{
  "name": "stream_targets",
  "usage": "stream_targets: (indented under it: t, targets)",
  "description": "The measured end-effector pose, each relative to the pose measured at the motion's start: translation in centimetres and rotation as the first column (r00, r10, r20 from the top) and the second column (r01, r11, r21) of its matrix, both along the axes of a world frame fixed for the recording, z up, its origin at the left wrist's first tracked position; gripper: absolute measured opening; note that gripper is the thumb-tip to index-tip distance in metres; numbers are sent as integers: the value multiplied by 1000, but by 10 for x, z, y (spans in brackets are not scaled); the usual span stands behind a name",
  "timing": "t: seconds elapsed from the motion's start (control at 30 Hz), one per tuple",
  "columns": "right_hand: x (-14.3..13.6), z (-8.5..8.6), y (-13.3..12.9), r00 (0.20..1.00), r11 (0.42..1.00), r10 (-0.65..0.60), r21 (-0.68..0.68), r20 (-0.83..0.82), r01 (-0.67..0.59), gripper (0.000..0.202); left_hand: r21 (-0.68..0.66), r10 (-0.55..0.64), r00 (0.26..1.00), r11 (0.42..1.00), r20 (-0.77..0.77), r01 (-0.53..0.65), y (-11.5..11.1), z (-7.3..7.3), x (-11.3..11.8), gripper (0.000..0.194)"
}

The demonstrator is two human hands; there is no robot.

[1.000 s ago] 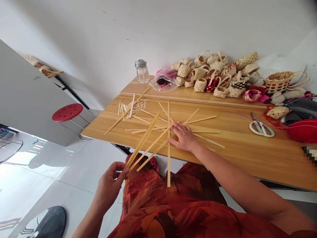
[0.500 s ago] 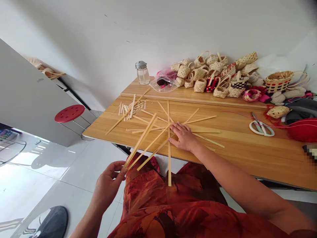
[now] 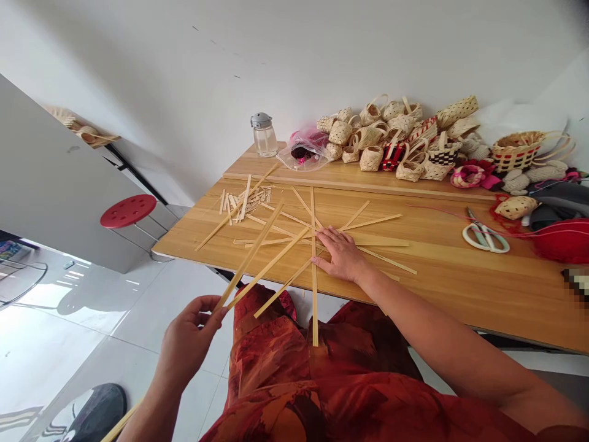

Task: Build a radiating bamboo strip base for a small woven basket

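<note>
My left hand (image 3: 196,328) is closed in a pinch on pale bamboo strips (image 3: 252,253) beyond the table's front edge. Two of them fan out from the fingers towards the table, and the tip of one comes close to the crossing strips. Below my left forearm a strip end (image 3: 120,423) shows. My right hand (image 3: 338,253) lies flat with fingers spread, pressing on the middle of a star of crossed bamboo strips (image 3: 315,294) on the table. One strip of the star points straight at my lap; part of the crossing is hidden under my right hand.
On the wooden table (image 3: 460,294) lies a pile of short strip scraps (image 3: 246,201). Behind stand a lidded glass bottle (image 3: 264,138), a plastic bag (image 3: 306,150) and many small woven baskets (image 3: 370,158). White-handled scissors (image 3: 485,238) and red yarn (image 3: 564,240) lie right. A red stool (image 3: 129,210) stands left.
My left hand has moved left and slightly down, drawing the pinched strips away from the star's middle. My right hand stays in place on the crossing.
</note>
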State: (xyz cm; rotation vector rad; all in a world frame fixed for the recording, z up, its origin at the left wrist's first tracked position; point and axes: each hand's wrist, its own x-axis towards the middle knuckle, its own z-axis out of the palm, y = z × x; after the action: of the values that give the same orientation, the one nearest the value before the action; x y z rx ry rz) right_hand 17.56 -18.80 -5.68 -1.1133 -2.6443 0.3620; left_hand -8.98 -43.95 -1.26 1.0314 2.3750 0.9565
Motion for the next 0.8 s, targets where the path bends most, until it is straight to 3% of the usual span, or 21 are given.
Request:
stream_targets:
  t: [0.13,0.3,0.6,0.8]
  targets:
    - [1,-2,1,1000,1000,4,10,-4,-4,74,-7,16,998,1000,-66,-17,5,10,1,36]
    - [1,-3,1,1000,1000,5,5,2,-5,75,-36,5,997,999,-77,-7,11,11,4,37]
    - [2,-4,4,999,1000,24,-11,-32,-25,74,18,-75,989,997,127,73,11,3,7,44]
    - [5,-5,16,995,996,32,-85,-97,-40,62,46,-102,979,994,177,96,12,8,12,46]
